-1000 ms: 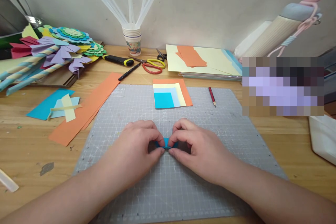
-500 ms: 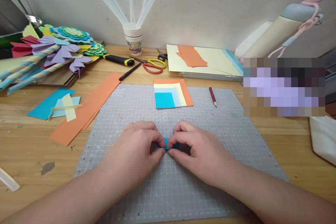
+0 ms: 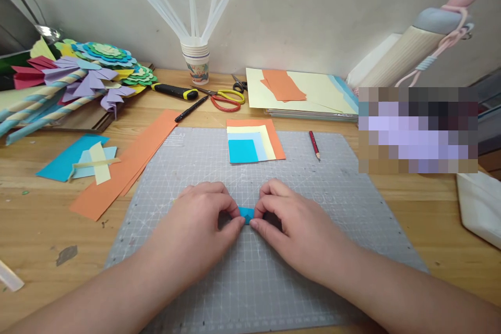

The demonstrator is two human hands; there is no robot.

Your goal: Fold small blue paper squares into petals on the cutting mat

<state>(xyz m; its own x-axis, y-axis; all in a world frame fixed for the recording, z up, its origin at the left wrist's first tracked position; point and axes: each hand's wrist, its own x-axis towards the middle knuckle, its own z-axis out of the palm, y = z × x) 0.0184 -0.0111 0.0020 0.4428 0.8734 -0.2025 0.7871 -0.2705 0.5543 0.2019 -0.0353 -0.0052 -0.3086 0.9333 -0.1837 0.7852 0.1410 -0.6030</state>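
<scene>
My left hand [image 3: 199, 219] and my right hand [image 3: 289, 219] meet over the middle of a grey cutting mat [image 3: 332, 209]. Both pinch a small folded piece of blue paper [image 3: 246, 213] between thumb and fingers, pressing it down on the mat. Most of the paper is hidden under the fingers. Just beyond the hands lies a stack of paper squares [image 3: 254, 142] in orange, yellow, pale blue and blue, nested by size.
A red pencil [image 3: 314, 145] lies on the mat's right. Orange strips [image 3: 129, 159] and blue and yellow scraps [image 3: 84, 160] lie left. Behind are scissors [image 3: 225, 98], a utility knife [image 3: 174, 92], a pen [image 3: 191, 109], a cup of clear sticks [image 3: 195, 60], paper flowers [image 3: 94, 70] and paper sheets [image 3: 305, 94].
The hands stay in the same place; the fingers have shifted slightly on the blue paper, which shows a little flatter between them. The view has tilted a bit.
</scene>
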